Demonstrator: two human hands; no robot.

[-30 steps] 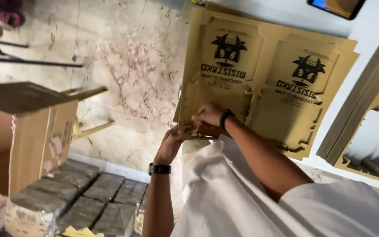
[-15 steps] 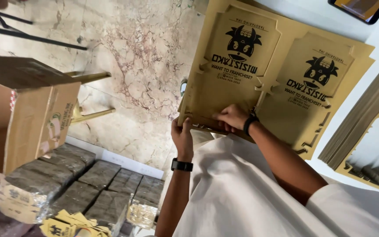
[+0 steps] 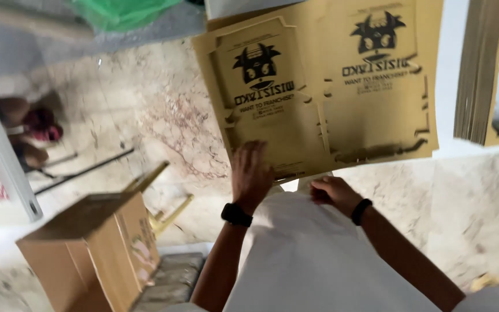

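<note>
I've got the left hand spread flat, fingers open, on the lower edge of the tan die-cut cardboard sheet; right hand is curled shut just below it, can't tell on what. Sheet's flat w/ flaps unfolded, so folding looks not yet begun. Matte, stiff board, black printed figures; more flat sheets stacked far right.

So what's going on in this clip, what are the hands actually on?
A person looks down at a flat, tan die-cut cardboard sheet printed with black cartoon logos, lying on a white surface. Their left hand is spread flat on the sheet's near edge. Their right hand is curled just below that edge, against the white cloth over their lap; whether it pinches anything is unclear. A stack of similar tan sheets stands to the right, and an open brown cardboard box sits on the marble floor at left.
</note>
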